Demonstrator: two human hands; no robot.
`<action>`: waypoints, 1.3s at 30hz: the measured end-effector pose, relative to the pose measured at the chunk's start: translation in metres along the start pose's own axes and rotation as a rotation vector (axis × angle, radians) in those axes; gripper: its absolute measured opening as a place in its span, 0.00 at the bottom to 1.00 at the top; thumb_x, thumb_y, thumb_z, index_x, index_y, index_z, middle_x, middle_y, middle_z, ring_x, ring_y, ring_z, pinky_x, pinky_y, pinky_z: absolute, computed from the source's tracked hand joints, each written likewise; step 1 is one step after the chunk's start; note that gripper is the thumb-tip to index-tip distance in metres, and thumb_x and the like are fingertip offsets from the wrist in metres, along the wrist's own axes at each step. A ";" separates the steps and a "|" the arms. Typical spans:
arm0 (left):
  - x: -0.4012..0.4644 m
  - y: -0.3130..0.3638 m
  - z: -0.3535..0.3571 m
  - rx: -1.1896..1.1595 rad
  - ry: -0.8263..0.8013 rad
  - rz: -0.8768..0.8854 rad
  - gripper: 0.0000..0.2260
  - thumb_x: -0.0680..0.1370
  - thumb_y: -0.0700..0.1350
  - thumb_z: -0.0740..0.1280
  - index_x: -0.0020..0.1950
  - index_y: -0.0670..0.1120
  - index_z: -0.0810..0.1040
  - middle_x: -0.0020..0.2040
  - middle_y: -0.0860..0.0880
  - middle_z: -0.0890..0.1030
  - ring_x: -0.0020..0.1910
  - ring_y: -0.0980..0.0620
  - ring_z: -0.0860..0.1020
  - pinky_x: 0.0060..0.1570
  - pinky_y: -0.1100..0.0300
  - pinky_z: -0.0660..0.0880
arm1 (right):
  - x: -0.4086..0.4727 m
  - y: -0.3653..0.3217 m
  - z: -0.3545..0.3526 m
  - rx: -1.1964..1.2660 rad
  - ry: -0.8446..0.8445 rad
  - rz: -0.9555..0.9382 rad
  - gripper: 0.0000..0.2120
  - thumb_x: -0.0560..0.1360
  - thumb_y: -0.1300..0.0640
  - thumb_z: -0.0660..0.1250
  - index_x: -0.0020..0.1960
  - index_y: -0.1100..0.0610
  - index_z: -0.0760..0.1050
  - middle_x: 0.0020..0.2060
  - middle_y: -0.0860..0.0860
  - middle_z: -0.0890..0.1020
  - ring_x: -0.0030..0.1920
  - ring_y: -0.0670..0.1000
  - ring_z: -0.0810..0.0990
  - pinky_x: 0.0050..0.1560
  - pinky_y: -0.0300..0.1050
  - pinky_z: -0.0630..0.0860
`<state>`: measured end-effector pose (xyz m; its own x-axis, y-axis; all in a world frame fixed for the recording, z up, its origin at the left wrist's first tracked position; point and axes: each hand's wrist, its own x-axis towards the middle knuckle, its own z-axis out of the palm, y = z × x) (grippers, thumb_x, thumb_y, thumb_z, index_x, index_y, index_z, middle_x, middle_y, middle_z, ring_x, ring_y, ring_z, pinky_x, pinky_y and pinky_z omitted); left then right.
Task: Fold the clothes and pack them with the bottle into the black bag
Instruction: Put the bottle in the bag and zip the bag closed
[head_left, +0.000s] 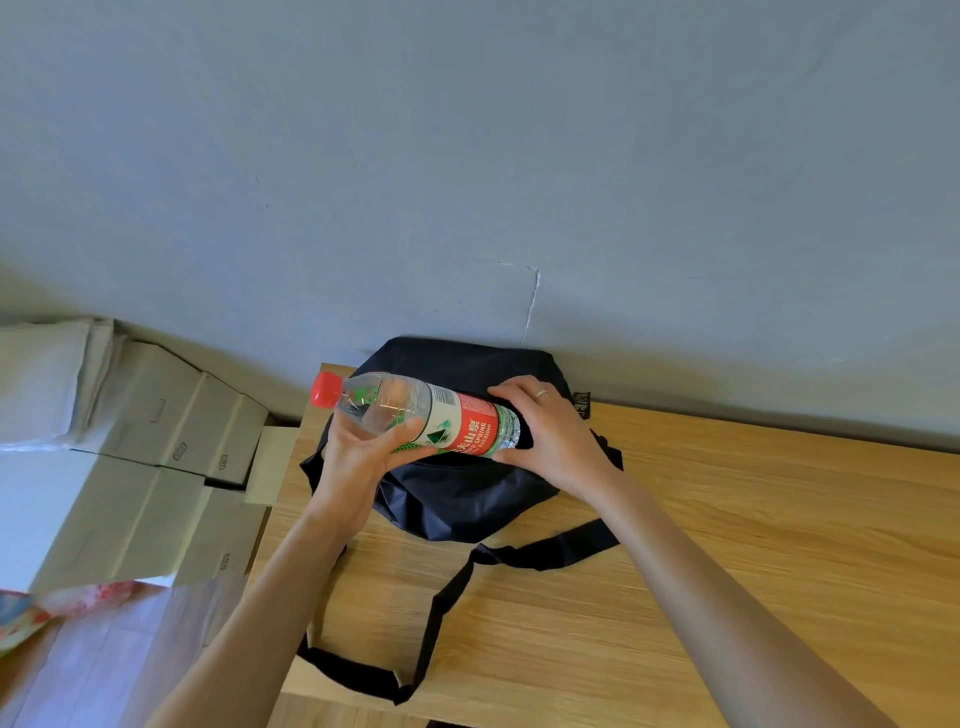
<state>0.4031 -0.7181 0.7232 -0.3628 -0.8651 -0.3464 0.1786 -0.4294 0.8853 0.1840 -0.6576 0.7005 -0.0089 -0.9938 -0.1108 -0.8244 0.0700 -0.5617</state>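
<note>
Black bag strap trails toward table near edge. Left hand grips bottle sideways over black bag at far edge; right hand fingers curl round its base.

Soft even daylight, sharp centre, wide-angle warp & blur at edges
</note>
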 end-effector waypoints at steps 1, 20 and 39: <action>0.001 0.000 0.000 0.004 -0.008 0.000 0.38 0.58 0.50 0.82 0.62 0.39 0.70 0.54 0.38 0.81 0.54 0.38 0.80 0.47 0.44 0.80 | 0.000 0.001 0.001 0.005 0.001 0.008 0.36 0.68 0.50 0.75 0.71 0.52 0.64 0.68 0.49 0.67 0.68 0.50 0.65 0.66 0.52 0.67; -0.002 -0.015 -0.003 -0.036 -0.014 -0.007 0.35 0.58 0.50 0.82 0.60 0.42 0.74 0.56 0.37 0.80 0.56 0.38 0.79 0.45 0.49 0.81 | 0.003 0.025 0.006 -0.080 0.136 0.122 0.23 0.79 0.61 0.60 0.73 0.53 0.63 0.72 0.49 0.66 0.75 0.48 0.57 0.68 0.41 0.61; 0.007 -0.029 0.053 0.333 -0.008 0.165 0.28 0.63 0.43 0.79 0.60 0.44 0.74 0.55 0.43 0.80 0.56 0.47 0.79 0.55 0.50 0.76 | 0.000 0.018 -0.019 0.358 0.186 0.196 0.17 0.81 0.62 0.57 0.69 0.58 0.70 0.68 0.56 0.72 0.71 0.50 0.65 0.65 0.34 0.56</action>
<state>0.3469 -0.6982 0.7109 -0.3616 -0.9130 -0.1890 -0.0712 -0.1751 0.9820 0.1583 -0.6577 0.7055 -0.2738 -0.9552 -0.1122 -0.5498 0.2512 -0.7966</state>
